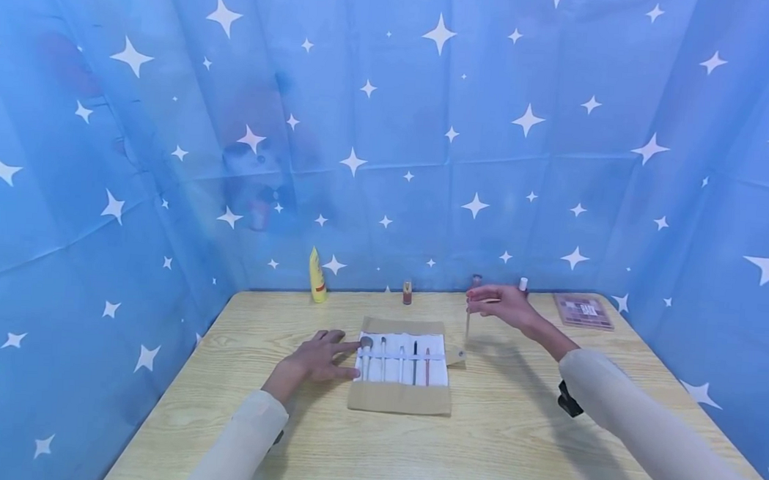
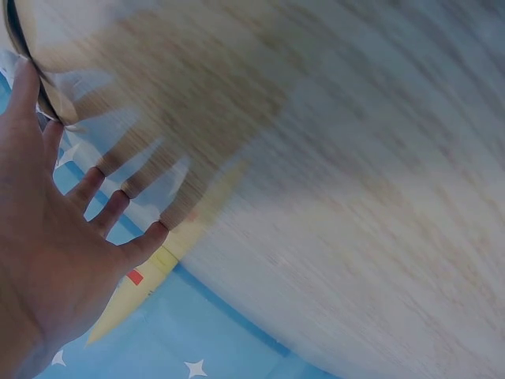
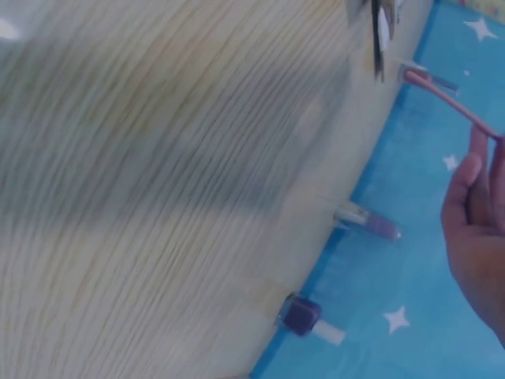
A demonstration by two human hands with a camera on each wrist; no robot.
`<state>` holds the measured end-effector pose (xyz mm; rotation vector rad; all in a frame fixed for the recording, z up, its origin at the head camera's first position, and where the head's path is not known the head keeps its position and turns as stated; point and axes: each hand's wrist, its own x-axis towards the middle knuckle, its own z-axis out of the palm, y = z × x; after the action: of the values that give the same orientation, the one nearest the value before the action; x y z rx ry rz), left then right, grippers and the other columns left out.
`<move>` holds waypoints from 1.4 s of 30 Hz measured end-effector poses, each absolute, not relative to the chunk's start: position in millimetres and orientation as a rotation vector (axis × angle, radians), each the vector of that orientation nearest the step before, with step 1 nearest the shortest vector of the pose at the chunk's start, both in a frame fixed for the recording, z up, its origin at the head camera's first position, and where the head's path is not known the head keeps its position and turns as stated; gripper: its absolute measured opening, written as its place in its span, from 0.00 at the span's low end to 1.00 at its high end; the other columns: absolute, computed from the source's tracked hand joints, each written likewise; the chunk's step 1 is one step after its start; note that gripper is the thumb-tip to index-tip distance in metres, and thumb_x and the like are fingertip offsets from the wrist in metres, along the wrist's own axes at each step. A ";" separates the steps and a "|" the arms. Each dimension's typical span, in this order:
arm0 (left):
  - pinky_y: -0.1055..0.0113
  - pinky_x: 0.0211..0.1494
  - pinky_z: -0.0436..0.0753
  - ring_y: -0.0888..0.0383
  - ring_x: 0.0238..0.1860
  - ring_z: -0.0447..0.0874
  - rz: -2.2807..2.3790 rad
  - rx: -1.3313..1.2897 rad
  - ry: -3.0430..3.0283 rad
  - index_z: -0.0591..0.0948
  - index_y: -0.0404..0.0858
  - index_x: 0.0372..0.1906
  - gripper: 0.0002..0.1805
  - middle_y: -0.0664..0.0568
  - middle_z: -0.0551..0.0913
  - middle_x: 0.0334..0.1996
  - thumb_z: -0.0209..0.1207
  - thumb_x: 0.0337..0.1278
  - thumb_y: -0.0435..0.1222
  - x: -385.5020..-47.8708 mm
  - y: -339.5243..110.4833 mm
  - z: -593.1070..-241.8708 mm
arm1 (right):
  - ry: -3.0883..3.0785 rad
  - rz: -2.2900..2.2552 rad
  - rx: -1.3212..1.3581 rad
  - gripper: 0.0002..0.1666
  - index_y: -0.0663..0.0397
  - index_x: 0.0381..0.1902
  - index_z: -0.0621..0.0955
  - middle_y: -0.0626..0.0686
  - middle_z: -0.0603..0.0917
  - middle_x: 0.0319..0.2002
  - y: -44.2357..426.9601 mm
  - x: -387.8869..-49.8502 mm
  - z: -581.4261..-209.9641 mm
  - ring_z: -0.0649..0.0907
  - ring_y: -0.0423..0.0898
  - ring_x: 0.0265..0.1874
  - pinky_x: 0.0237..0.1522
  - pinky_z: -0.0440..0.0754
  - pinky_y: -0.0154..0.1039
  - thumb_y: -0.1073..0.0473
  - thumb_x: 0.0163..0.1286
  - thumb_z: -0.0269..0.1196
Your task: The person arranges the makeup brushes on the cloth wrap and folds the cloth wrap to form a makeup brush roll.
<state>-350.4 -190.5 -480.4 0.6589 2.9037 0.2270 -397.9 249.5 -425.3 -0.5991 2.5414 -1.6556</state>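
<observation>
A tan brush roll [image 1: 399, 399] lies unfolded on the table, with several makeup brushes [image 1: 414, 363] in a row under a strap on its white lining. My left hand [image 1: 316, 358] rests at the roll's left edge, fingers spread, fingertips and thumb touching it. In the left wrist view the left hand [image 2: 67, 229] shows its fingers fanned out. To the right of the roll, my right hand [image 1: 502, 306] pinches a thin pink makeup brush [image 1: 467, 324], held above the table and pointing down. The right wrist view shows that pink brush [image 3: 454, 103] reaching out from the fingertips.
Along the table's back edge stand a yellow tube [image 1: 317, 278], a small bottle [image 1: 408, 293], a pinkish tube [image 1: 477, 279] and a white-capped dark polish bottle [image 3: 301, 314]. A flat makeup palette [image 1: 583, 311] lies at the back right. A blue starred curtain [image 1: 392, 123] surrounds the table.
</observation>
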 end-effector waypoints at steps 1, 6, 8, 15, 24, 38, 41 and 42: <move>0.35 0.74 0.65 0.39 0.80 0.54 0.228 0.660 2.903 0.68 0.60 0.79 0.41 0.45 0.60 0.80 0.56 0.64 0.70 -350.6 -190.6 -480.5 | 2.544 -1.657 -0.598 0.25 0.70 0.64 0.79 0.70 0.83 0.58 247.4 -398.2 -425.0 0.85 0.62 0.55 0.50 0.88 0.39 0.63 0.73 0.68; 0.36 0.74 0.65 0.39 0.80 0.54 0.222 0.664 2.906 0.68 0.61 0.79 0.42 0.45 0.60 0.80 0.56 0.63 0.70 -350.8 -191.0 -480.8 | 2.568 -1.652 -0.627 0.23 0.69 0.62 0.80 0.70 0.84 0.56 237.6 -400.9 -425.4 0.87 0.57 0.52 0.48 0.88 0.39 0.64 0.72 0.68; 0.36 0.74 0.66 0.39 0.80 0.55 0.221 0.664 2.908 0.68 0.61 0.79 0.42 0.45 0.60 0.80 0.56 0.63 0.70 -350.9 -191.3 -481.2 | 2.571 -1.659 -0.634 0.22 0.69 0.61 0.81 0.68 0.85 0.54 234.0 -401.9 -425.6 0.88 0.52 0.49 0.47 0.88 0.40 0.65 0.72 0.68; 0.36 0.74 0.66 0.39 0.80 0.54 0.217 0.668 2.911 0.68 0.61 0.79 0.42 0.45 0.60 0.80 0.55 0.64 0.70 -351.0 -191.5 -481.8 | 2.585 -1.675 -0.607 0.19 0.67 0.58 0.84 0.63 0.88 0.50 220.6 -404.0 -428.3 0.89 0.46 0.45 0.46 0.89 0.42 0.64 0.72 0.69; 0.37 0.75 0.66 0.40 0.80 0.55 0.221 0.652 2.913 0.68 0.61 0.78 0.41 0.46 0.61 0.80 0.56 0.63 0.70 -351.4 -191.1 -482.4 | 2.582 -1.653 -0.529 0.21 0.67 0.59 0.83 0.65 0.87 0.52 204.8 -403.2 -432.7 0.88 0.55 0.49 0.53 0.87 0.54 0.62 0.73 0.69; 0.35 0.75 0.64 0.39 0.80 0.53 0.218 0.643 2.900 0.67 0.63 0.79 0.41 0.46 0.59 0.81 0.54 0.63 0.71 -352.6 -191.5 -482.2 | 2.561 -1.662 -0.523 0.21 0.69 0.58 0.83 0.66 0.88 0.50 184.4 -401.8 -448.3 0.88 0.54 0.48 0.52 0.87 0.58 0.63 0.72 0.69; 0.35 0.75 0.64 0.39 0.80 0.53 0.221 0.646 2.903 0.67 0.63 0.79 0.42 0.45 0.59 0.81 0.54 0.63 0.71 -352.5 -191.4 -482.4 | 2.566 -1.664 -0.541 0.21 0.71 0.58 0.82 0.66 0.88 0.48 181.4 -401.0 -450.9 0.89 0.52 0.45 0.49 0.88 0.57 0.63 0.71 0.69; 0.36 0.75 0.64 0.39 0.80 0.53 0.218 0.646 2.904 0.67 0.63 0.79 0.42 0.45 0.59 0.81 0.54 0.63 0.71 -352.5 -191.2 -482.3 | 2.566 -1.667 -0.529 0.21 0.71 0.58 0.82 0.65 0.89 0.48 180.6 -400.8 -452.1 0.89 0.50 0.44 0.49 0.88 0.56 0.64 0.71 0.69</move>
<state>-352.5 -191.2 -482.3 0.6465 2.9039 0.2183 -400.8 180.6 -452.1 -0.5294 2.5664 -1.6668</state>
